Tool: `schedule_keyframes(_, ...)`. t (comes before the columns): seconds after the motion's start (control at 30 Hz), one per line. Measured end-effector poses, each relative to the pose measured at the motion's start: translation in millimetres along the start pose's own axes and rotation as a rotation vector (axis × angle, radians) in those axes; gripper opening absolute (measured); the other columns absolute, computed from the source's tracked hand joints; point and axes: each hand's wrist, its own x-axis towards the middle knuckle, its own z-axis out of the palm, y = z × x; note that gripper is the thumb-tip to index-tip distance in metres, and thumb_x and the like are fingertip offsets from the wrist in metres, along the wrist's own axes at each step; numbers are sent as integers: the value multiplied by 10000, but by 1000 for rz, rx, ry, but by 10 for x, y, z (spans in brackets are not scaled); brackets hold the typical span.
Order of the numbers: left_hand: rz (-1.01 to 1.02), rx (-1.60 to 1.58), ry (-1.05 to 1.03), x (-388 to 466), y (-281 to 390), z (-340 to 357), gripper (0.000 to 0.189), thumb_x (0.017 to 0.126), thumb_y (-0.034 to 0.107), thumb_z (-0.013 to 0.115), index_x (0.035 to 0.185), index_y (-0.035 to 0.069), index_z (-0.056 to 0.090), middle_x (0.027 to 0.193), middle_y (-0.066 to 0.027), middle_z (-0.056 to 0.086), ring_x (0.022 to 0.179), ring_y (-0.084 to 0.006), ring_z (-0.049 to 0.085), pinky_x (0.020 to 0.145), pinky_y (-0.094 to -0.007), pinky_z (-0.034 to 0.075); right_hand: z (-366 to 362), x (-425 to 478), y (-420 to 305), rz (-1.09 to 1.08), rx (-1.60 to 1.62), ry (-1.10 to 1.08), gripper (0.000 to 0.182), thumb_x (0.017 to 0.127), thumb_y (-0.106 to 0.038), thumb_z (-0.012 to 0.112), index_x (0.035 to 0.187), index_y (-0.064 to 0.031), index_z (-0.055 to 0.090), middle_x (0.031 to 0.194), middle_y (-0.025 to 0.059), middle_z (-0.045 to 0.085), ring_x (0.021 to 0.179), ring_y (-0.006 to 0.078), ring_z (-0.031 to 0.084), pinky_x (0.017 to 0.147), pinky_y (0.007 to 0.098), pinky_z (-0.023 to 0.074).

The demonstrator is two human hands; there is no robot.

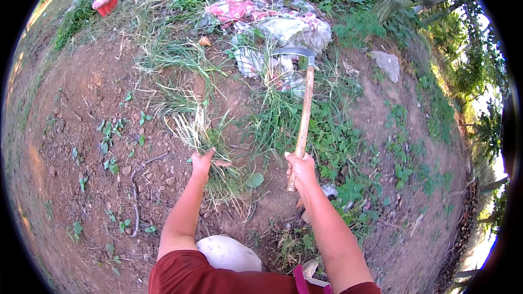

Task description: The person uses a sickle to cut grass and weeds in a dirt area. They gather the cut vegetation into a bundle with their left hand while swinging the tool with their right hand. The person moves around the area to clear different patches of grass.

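My left hand [203, 161] is closed around a bundle of cut grass [200, 132], its pale stalk ends pointing away from me and its green blades hanging below the fist. In my right hand [301, 168] is the wooden handle [305, 112] of a sickle, gripped near its lower end. The curved metal blade [293, 51] points left, over or against a heap of dirty white and pink plastic sheeting [292, 28]. Standing grass [267, 118] grows between the bundle and the sickle handle. Whether the blade touches the grass or the plastic, I cannot tell.
Bare reddish soil [94, 102] with small seedlings spreads to the left. A curved dry stick [135, 188] lies there. Further off are a red plastic tub [106, 3] and loose grass [175, 57]. On the right are a grey stone [386, 65] and a tree trunk [384, 8].
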Motion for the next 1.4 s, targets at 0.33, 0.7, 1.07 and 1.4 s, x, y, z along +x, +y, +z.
schedule_keyframes(0.33,-16,-31,8,-144,139,63,273,746,54,669,998,-11,588,907,-70,641,777,-164,602,688,-311,477,-67,-105,22,50,76,-85,193,769,-104,667,819,-75,482,581,-1,477,395,105,432,365,265,367)
schedule_keyframes(0.7,234,431,-82,30,-113,27,343,696,144,703,976,-25,602,896,-167,655,796,-271,636,739,-342,480,-159,-214,193,-92,-197,-3,176,768,-92,656,799,-34,493,604,21,476,382,120,429,346,276,363)
schedule_keyframes(1.07,668,975,-175,-512,516,361,326,622,170,699,914,40,638,888,-164,612,869,-363,567,765,-413,468,-714,-665,635,15,-308,-44,175,766,-85,667,812,-39,504,600,-3,469,402,85,435,350,243,368)
schedule_keyframes(1.4,1065,1028,-449,-352,817,1266,441,565,219,705,983,107,620,1067,-101,545,1075,-319,479,936,-456,352,-1091,-1083,1019,33,-439,-20,170,759,-113,659,785,-11,525,581,20,512,409,107,486,372,263,405)
